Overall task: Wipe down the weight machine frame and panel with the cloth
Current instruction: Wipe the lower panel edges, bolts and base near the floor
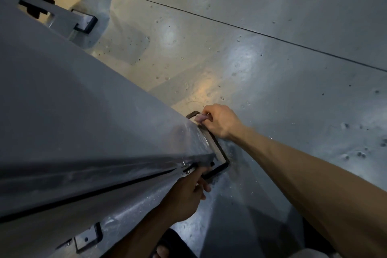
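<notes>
The landmark is the grey upright frame (pixel 100 123) of the weight machine, seen from above and running down toward its black-edged base plate (pixel 219 154) on the concrete floor (pixel 272 58).

Right hand (pixel 219 121): positioned at the far side of the base plate, just beside the foot of the frame. The fingers are curled around a small pinkish cloth (pixel 201 119), which is bunched in the grip and shows only at the fingertips. The cloth is pressed against the far edge of the base plate, where the plate meets the frame. The right forearm extends from the lower right corner toward the plate.

Left hand (pixel 188 192): positioned at the near side of the frame foot, beside the near corner of the base plate. The fingers bend around the lower edge of the frame next to a small metal fastener (pixel 188 168); the fingertips are hidden behind the frame.

A bolted bracket (pixel 88 236) sits on the frame face nearer the camera than the left hand. A second black-edged foot (pixel 83 21) of the machine rests on the floor, well apart from the base plate. A dark sandal and toes (pixel 165 247) are visible on the floor below the left forearm.
</notes>
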`<act>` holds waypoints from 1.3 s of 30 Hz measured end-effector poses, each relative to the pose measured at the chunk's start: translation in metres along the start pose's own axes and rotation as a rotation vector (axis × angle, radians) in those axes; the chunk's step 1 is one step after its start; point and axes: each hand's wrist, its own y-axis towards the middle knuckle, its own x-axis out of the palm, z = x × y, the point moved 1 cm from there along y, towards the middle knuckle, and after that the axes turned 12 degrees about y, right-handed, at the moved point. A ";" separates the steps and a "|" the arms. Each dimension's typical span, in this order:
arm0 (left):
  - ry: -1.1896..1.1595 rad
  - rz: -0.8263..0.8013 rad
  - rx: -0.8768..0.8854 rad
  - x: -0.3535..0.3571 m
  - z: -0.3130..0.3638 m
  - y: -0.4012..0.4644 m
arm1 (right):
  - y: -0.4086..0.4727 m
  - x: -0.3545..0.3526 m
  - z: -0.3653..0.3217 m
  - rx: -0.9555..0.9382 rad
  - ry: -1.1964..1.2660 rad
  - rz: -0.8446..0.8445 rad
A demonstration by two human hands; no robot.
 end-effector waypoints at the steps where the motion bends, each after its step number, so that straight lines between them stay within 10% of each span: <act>1: 0.008 -0.001 0.002 0.000 -0.001 -0.001 | -0.003 0.005 0.000 0.006 0.005 0.003; 20: -0.001 0.017 -0.024 -0.003 0.000 0.002 | -0.029 0.016 0.001 0.132 0.374 0.071; 26: -0.060 0.026 -0.006 -0.001 -0.010 0.004 | -0.024 -0.017 -0.007 0.110 0.483 0.565; 35: -0.042 0.015 -0.004 -0.002 -0.012 0.006 | -0.019 -0.083 -0.020 0.206 1.175 0.347; 39: -0.062 0.017 0.013 -0.001 -0.014 0.004 | -0.019 -0.076 -0.016 0.154 0.822 0.360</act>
